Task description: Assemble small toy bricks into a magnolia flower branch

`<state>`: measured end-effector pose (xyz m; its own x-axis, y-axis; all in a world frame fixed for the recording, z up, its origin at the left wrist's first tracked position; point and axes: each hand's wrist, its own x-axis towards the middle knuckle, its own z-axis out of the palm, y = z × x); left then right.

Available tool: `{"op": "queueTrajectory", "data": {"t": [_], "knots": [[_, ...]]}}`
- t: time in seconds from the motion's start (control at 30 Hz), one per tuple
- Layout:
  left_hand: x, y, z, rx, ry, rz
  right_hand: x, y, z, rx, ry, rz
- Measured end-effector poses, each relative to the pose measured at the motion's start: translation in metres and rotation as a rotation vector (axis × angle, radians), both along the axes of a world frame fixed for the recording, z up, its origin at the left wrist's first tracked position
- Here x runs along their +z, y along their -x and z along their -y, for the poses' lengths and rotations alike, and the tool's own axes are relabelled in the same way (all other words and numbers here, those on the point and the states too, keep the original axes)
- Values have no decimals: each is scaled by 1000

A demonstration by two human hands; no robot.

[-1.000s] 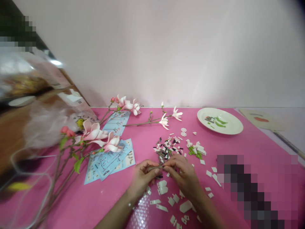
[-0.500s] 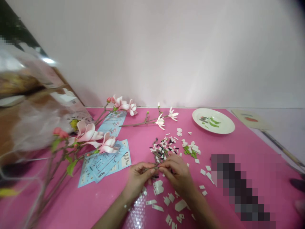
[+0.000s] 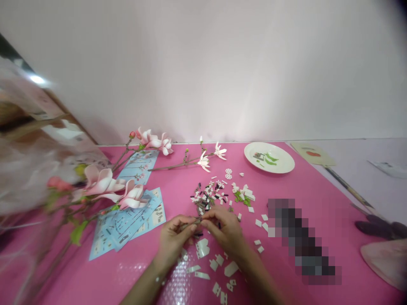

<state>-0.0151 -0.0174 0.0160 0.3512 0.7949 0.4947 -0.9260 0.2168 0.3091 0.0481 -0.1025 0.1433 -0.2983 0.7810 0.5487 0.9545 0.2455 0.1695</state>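
Observation:
In the head view my left hand [image 3: 175,238] is closed in a pinch on a thin brown stem piece [image 3: 196,221] of a brick-built flower. My right hand [image 3: 225,228] pinches the same piece at its right end, and the fingertips of both hands almost meet there. The fingers cover much of it. Just beyond them lies a heap of small brown, black and white toy bricks [image 3: 210,194]. White petal-shaped pieces [image 3: 202,248] are scattered on the table nearer to me, between my forearms. Green and white pieces [image 3: 244,195] form a smaller pile to the right.
Brick-built pink magnolia branches [image 3: 104,184] lean over blue instruction sheets [image 3: 127,228] at left. A white-flowered stem [image 3: 178,165] lies at the back. The white plate [image 3: 286,166] at back right holds green leaf pieces. A blurred-out dark object [image 3: 302,241] is at right.
The whole scene has shifted left in view as my head turned right, so more shows at the right edge. Both hands keep their pinch on the stem piece.

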Motion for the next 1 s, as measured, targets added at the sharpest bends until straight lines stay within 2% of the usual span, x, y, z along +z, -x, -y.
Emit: {"op": "queueTrajectory", "data": {"t": [0.17, 0.4, 0.77, 0.87, 1.0], "knots": [[-5, -9, -2, 10, -43, 20, 1, -2, 1, -15, 50, -64], [-9, -9, -1, 28, -127, 69, 4, 0, 2, 11, 104, -107], [-8, -13, -3, 77, -129, 90, 1, 3, 2, 110, -25, 81], [-8, -11, -3, 90, -132, 93, 2, 3, 3, 73, 22, 2], [-8, -8, -3, 104, -104, 95, 8, -1, 7, -40, 85, -250]]}}
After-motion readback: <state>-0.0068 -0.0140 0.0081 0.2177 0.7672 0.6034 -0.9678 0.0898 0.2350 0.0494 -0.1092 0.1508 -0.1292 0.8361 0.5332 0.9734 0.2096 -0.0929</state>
